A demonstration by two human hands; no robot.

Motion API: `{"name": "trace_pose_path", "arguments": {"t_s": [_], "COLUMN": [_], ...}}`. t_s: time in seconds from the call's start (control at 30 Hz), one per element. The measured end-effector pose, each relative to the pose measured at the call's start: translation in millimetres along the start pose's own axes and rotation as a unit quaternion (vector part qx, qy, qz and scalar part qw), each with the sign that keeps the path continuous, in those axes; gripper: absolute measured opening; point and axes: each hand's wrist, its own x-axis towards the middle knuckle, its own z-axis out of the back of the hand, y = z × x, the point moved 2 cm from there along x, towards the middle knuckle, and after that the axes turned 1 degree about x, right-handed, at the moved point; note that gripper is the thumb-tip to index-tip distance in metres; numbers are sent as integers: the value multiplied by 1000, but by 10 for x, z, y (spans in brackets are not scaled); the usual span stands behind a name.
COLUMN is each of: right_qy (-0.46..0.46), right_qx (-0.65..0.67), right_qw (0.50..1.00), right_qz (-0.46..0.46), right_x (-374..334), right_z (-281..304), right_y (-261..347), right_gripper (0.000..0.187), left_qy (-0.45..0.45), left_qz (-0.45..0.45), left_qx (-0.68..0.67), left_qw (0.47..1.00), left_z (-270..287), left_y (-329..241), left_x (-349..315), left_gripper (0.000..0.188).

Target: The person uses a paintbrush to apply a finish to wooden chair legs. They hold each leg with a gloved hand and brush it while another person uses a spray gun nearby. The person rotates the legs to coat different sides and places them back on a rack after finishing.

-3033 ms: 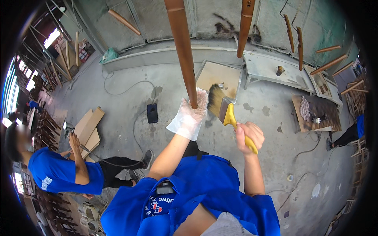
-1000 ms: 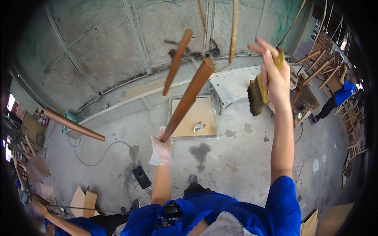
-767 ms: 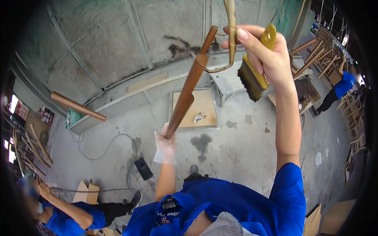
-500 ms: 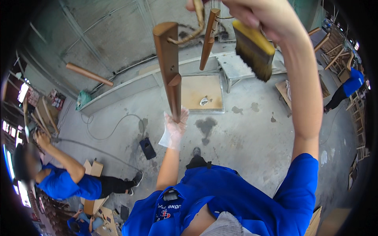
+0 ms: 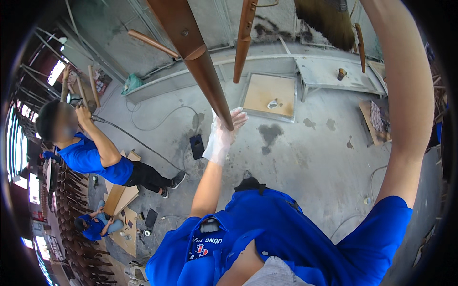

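A long brown wooden leg [image 5: 200, 62] hangs slanted from the top of the view. Its lower tip sits between the thumb and fingers of my left hand [image 5: 223, 135], which wears a white glove and holds that tip. My right arm [image 5: 403, 105] reaches straight up at the right, and the hand itself is past the top edge. The dark bristles of a paintbrush [image 5: 324, 21] show at the top, just left of that arm. A second brown wooden piece [image 5: 243, 43] hangs from a hook beside the first.
A person in a blue shirt [image 5: 88, 155] stands at the left holding a hose; another person [image 5: 93, 226] crouches by cardboard [image 5: 119, 198]. On the concrete floor lie a plywood board [image 5: 269, 93], a grey bench [image 5: 334, 71] and a black object [image 5: 196, 145].
My right hand with the brush has risen out of the top edge. The wooden leg now fills more of the view. My left hand has stayed at its lower tip.
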Motion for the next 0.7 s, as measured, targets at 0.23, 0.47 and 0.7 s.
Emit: {"name": "trace_pose_path", "arguments": {"t_s": [0.23, 0.47, 0.7], "right_qy": [-12, 38, 22], "right_qx": [17, 36, 42], "right_qw": [999, 998, 999], "right_qz": [31, 42, 20], "right_x": [-155, -164, -104], "right_z": [-96, -122, -149], "right_y": [310, 423, 390], "right_gripper": [23, 23, 24], "left_qy": [-33, -128, 107], "left_qz": [19, -267, -397], "left_qx": [98, 316, 549], "left_qw": [994, 901, 728], "left_z": [181, -1064, -2729], "left_y": [-987, -2863, -4226], "left_x": [-291, -373, -514], "left_gripper": [83, 70, 49]}}
